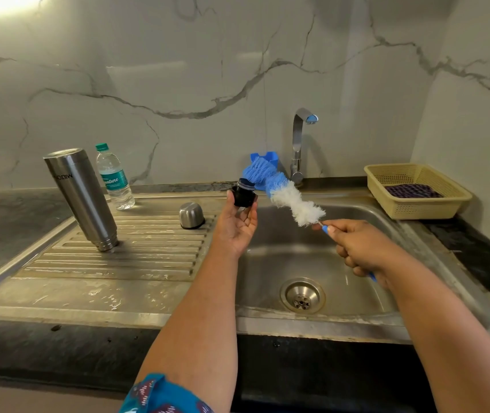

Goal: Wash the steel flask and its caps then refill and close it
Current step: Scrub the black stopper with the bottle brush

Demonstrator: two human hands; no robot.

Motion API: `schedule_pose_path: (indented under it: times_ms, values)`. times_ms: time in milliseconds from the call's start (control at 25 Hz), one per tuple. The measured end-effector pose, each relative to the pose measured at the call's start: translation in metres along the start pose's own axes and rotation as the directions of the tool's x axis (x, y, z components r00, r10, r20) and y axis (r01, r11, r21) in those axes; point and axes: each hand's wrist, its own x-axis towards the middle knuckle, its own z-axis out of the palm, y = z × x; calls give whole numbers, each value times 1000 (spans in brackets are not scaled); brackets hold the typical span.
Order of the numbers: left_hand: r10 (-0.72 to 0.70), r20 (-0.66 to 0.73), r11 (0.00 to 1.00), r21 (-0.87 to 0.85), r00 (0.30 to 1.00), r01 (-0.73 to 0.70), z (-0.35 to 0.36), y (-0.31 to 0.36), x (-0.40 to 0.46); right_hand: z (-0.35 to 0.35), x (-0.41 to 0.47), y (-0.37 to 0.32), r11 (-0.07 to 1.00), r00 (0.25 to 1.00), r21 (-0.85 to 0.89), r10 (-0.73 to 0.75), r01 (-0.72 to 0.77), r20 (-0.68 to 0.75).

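Note:
The steel flask stands upside down, mouth on the ribbed drainboard at the left. A steel outer cap rests upside down on the drainboard near the sink. My left hand holds the black inner cap up at its fingertips, over the sink's left edge. My right hand grips the blue handle of a bottle brush; its blue and white bristles reach up-left and touch the black cap. A plastic water bottle with a green cap stands behind the flask.
The steel sink basin with its drain lies below my hands. A chrome tap stands behind it, with no water running. A blue holder sits by the tap. A beige basket with a dark cloth is at the right.

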Motion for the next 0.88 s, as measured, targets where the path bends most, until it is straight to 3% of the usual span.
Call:
schedule_pose_path:
  times_ms: [280,400,520,680,760,880]
  values:
    - [0,75,998,-64,997,5,5,-1,-3,2,4,3,1000,1000,5,14,-14,-20]
    - [2,82,998,-62,997,3,6,-1,-3,2,8,6,992,996,-124,-15,4,-89]
    - [9,59,1000,-17,998,-8,6,0,-5,1,7,5,994,999,-105,-8,3,-42]
    - [161,-8,985,68,987,-160,6,-3,-1,-1,5,4,982,1000,-187,-6,12,29]
    - [342,-33,894,319,939,-315,6,-9,2,0,4,3,980,997,-200,6,8,71]
    - [599,-4,489,794,801,-361,3,-12,4,2,2,1,984,995,-180,31,-15,91]
